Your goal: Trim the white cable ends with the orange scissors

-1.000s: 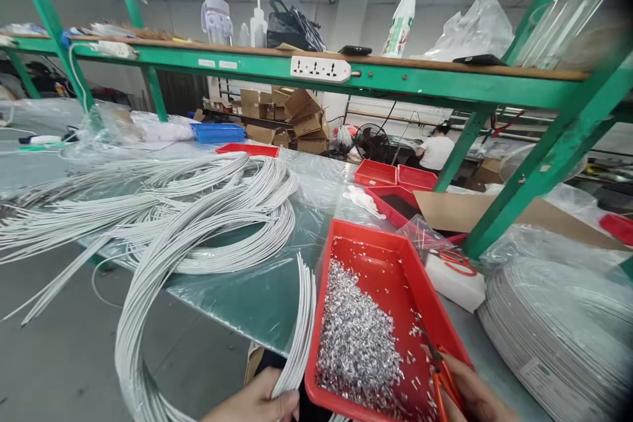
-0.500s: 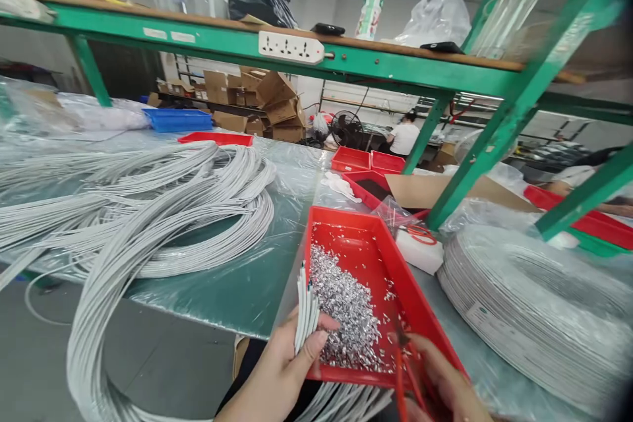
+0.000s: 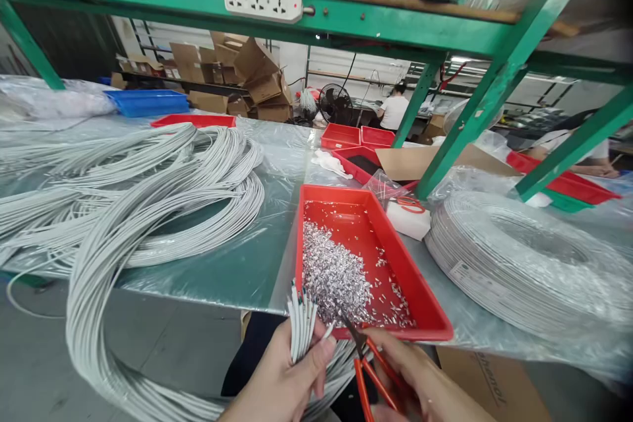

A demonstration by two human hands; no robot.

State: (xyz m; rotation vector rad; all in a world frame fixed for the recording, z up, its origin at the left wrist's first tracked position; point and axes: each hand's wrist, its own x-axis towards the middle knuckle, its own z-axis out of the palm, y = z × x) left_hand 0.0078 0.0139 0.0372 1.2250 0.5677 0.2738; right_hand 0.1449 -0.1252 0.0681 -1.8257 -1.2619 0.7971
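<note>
In the head view, my left hand (image 3: 297,369) is closed around a bundle of white cables (image 3: 300,326), whose cut ends point up. One cable end leans apart from the bundle, above my thumb and towards the blades. My right hand (image 3: 410,369) grips red-handled scissors (image 3: 363,346), with their dark blades close to that single end; whether they touch it I cannot tell. Just beyond both hands sits a red tray (image 3: 420,303) with a heap of small silvery pieces (image 3: 336,273). More of the cables hang below my hands.
Large coils of white cable (image 3: 198,217) cover the left of the table and droop over its edge. A plastic-wrapped cable roll (image 3: 494,264) lies at right, near a white box (image 3: 408,219). A green shelf frame (image 3: 386,23) crosses overhead. A person (image 3: 394,110) sits far back.
The scissors have moved left and up, from over the tray's right side to beside the cable bundle. One cable end now stands apart from the others. The view has shifted downward.
</note>
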